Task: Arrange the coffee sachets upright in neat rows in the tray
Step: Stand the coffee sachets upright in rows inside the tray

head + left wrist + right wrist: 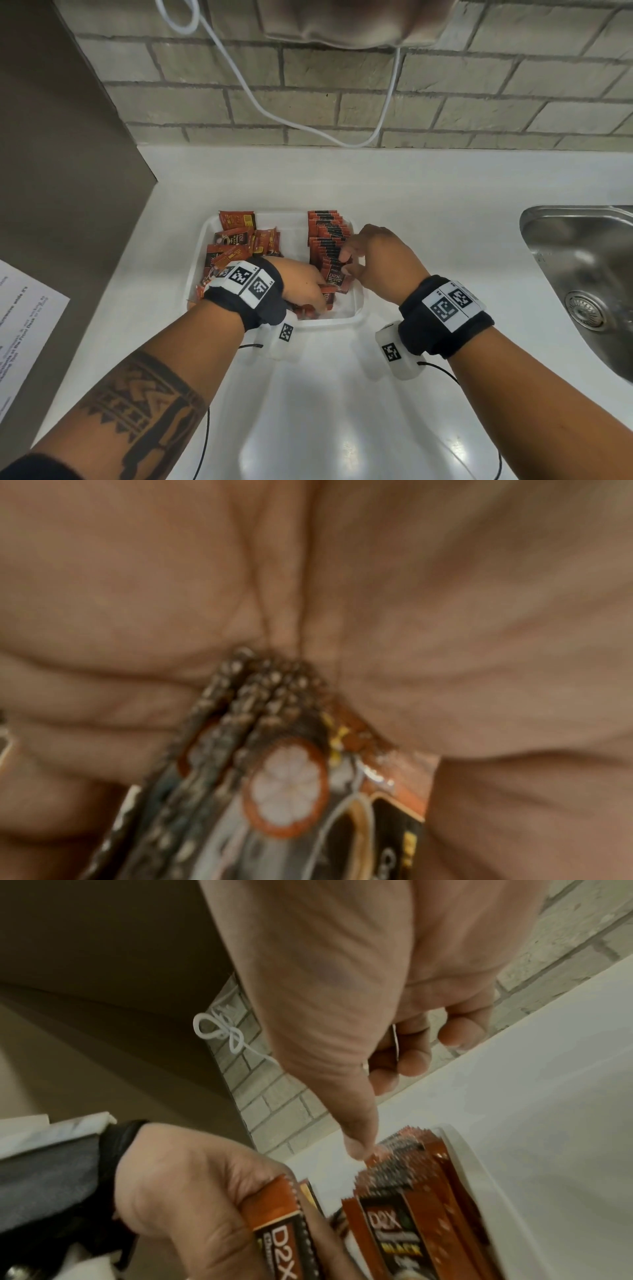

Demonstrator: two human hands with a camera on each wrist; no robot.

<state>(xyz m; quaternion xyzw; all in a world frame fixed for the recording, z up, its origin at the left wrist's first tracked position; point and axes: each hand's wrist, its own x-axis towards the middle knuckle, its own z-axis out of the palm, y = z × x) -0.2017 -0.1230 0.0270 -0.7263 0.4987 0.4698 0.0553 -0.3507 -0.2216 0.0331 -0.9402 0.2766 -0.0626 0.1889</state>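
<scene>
On white countertop [428, 205], left of steel sink [582, 260]: translucent white rectangular plastic tray [358, 301]. Along tray's right wall, upright row of red-and-black foil coffee sachets [327, 236], packed edge to edge. At tray's left side, loose heap of same sachets [236, 243], lying flat and tilted. Left hand [301, 284] at tray's near edge, fingers curled round small bundle of sachets [274, 764]. Right hand [376, 257] over near end of row, index fingertip [356, 1146] touching sachet tops, other fingers curled, holding nothing visible. White cable [260, 106] on brick wall behind tray.
</scene>
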